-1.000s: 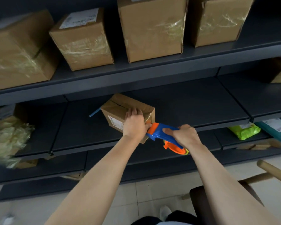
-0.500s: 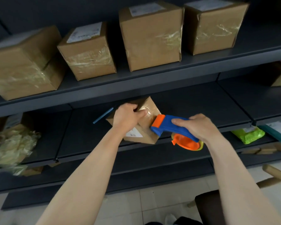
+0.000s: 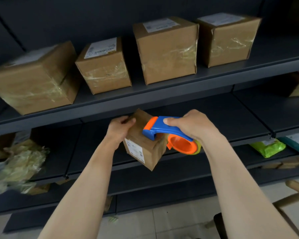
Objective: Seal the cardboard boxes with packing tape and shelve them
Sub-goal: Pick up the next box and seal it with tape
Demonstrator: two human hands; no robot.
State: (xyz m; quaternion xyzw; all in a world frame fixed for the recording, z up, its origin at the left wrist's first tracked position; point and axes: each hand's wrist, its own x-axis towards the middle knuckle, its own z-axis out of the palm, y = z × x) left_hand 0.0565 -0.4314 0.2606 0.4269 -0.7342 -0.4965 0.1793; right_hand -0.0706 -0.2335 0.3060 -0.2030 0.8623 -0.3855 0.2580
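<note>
A small cardboard box (image 3: 146, 152) with a white label on its side is held tilted in the air in front of the middle shelf (image 3: 205, 118). My left hand (image 3: 120, 129) grips its upper left edge. My right hand (image 3: 192, 125) grips the blue and orange tape dispenser (image 3: 169, 133) by its handle. The dispenser's orange front end lies against the top of the box, and its tape roll hangs at the box's right side.
Several taped cardboard boxes (image 3: 166, 50) stand in a row on the upper shelf (image 3: 145, 95). Crumpled yellowish wrap (image 3: 16, 163) lies at the left of the middle shelf, green and teal parcels (image 3: 267, 147) sit lower right. A wooden chair (image 3: 293, 200) stands at bottom right.
The box came off the middle shelf and is now lifted and tilted. My left hand moved from its front to its upper left edge, and the dispenser rose with it onto the box's top.
</note>
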